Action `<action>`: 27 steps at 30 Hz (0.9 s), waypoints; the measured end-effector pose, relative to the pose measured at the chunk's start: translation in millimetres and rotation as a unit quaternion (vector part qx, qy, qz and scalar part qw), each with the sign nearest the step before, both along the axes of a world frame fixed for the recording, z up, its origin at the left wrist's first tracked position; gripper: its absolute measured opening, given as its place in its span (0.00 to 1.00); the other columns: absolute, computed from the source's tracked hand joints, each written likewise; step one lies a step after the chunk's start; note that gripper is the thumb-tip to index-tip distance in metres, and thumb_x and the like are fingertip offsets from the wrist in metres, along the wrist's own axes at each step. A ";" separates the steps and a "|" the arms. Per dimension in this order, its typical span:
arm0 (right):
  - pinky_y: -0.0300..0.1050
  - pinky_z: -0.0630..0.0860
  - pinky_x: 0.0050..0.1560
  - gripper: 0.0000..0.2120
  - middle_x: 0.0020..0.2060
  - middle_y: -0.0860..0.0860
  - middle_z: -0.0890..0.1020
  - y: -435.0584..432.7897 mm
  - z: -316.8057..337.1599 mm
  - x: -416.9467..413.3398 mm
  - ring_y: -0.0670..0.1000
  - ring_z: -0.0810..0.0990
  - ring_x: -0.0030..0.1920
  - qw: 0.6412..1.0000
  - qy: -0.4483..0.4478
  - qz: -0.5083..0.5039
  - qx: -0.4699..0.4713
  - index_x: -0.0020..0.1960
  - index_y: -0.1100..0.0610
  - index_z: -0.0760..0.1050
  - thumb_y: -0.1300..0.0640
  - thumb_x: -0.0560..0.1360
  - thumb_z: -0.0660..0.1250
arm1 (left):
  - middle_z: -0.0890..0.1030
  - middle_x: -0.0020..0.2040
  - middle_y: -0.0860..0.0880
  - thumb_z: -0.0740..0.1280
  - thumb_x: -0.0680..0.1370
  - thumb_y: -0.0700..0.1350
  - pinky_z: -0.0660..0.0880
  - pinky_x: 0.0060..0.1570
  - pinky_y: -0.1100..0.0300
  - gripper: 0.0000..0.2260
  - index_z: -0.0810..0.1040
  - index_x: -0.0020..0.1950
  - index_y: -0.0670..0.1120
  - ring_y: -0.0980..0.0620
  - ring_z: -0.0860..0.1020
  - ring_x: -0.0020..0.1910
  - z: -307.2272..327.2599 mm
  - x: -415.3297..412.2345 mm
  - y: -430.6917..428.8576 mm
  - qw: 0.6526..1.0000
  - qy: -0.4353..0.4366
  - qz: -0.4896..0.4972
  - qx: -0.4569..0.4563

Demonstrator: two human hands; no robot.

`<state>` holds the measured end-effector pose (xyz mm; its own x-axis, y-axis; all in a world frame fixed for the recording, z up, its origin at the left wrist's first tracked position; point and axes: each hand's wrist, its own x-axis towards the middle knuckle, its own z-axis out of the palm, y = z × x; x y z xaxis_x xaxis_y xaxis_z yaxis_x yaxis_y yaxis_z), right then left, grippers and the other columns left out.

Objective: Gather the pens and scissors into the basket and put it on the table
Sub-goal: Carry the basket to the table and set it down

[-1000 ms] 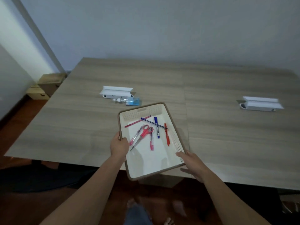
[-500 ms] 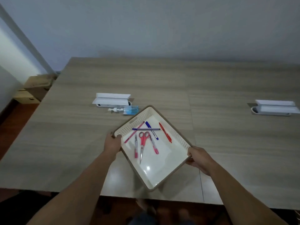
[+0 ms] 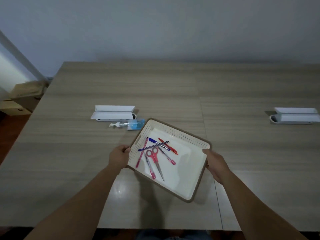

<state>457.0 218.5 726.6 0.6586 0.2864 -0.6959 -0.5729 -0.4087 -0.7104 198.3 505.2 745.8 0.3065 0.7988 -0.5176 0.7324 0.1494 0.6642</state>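
Both hands, left hand (image 3: 118, 157) and right hand (image 3: 215, 163), have fingers curled around opposite rims of the white perforated plastic basket (image 3: 187, 186) at lower centre; bare wooden table (image 3: 242, 153) lies right.

Wooden table (image 3: 173, 87), sanitizer bottle (image 3: 128, 124), white cases (image 3: 113, 113)

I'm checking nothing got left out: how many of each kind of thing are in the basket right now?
In the basket:
Scissors: 1
Pink pens: 3
Blue pens: 2
Red pen: 1
Total: 7
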 end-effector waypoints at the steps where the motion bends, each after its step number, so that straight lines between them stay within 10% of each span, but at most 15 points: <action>1: 0.58 0.83 0.67 0.11 0.53 0.52 0.92 3.8 -0.1 2.5 0.56 0.89 0.57 1.000 -0.009 0.015 -0.012 0.61 0.54 0.84 0.52 0.82 0.69 | 0.89 0.54 0.38 0.66 0.86 0.43 0.88 0.47 0.37 0.08 0.85 0.56 0.46 0.35 0.89 0.53 -2.4 4.7 -2.0 1.000 -0.003 0.015 -0.009; 7: 0.49 0.82 0.49 0.14 0.55 0.52 0.89 11.6 0.8 7.3 0.54 0.88 0.54 0.994 -0.021 0.082 -0.064 0.64 0.53 0.81 0.50 0.82 0.69 | 0.88 0.56 0.35 0.67 0.85 0.42 0.87 0.49 0.35 0.07 0.84 0.57 0.43 0.32 0.88 0.53 -13.8 34.7 -12.4 0.998 -0.013 0.061 -0.031; 12: 0.61 0.83 0.65 0.17 0.58 0.53 0.88 12.3 -8.0 21.5 0.58 0.88 0.57 0.993 -0.042 0.070 -0.082 0.68 0.53 0.79 0.50 0.81 0.69 | 0.85 0.59 0.34 0.66 0.86 0.41 0.86 0.47 0.32 0.07 0.82 0.60 0.39 0.31 0.87 0.55 -25.5 53.0 -23.9 0.995 -0.014 0.066 -0.078; 17: 0.51 0.83 0.49 0.15 0.53 0.50 0.87 19.8 -6.4 38.9 0.55 0.87 0.52 0.991 -0.032 0.078 -0.100 0.66 0.50 0.76 0.49 0.81 0.68 | 0.86 0.61 0.35 0.66 0.86 0.42 0.86 0.54 0.34 0.11 0.82 0.65 0.38 0.32 0.86 0.59 -40.7 61.8 -23.2 0.993 0.004 0.042 -0.106; 27: 0.53 0.85 0.53 0.16 0.55 0.51 0.88 48.1 -16.9 71.0 0.56 0.88 0.54 0.987 -0.061 0.101 -0.112 0.68 0.52 0.79 0.52 0.81 0.67 | 0.87 0.60 0.35 0.70 0.82 0.36 0.81 0.66 0.38 0.11 0.83 0.63 0.34 0.34 0.85 0.63 -64.2 80.7 1.9 0.995 0.010 -0.007 -0.103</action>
<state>528.0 266.6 709.8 0.6868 0.2687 -0.6754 -0.3797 -0.6597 -0.6486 279.0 507.1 681.6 0.3041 0.6711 -0.6761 0.7487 0.2705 0.6052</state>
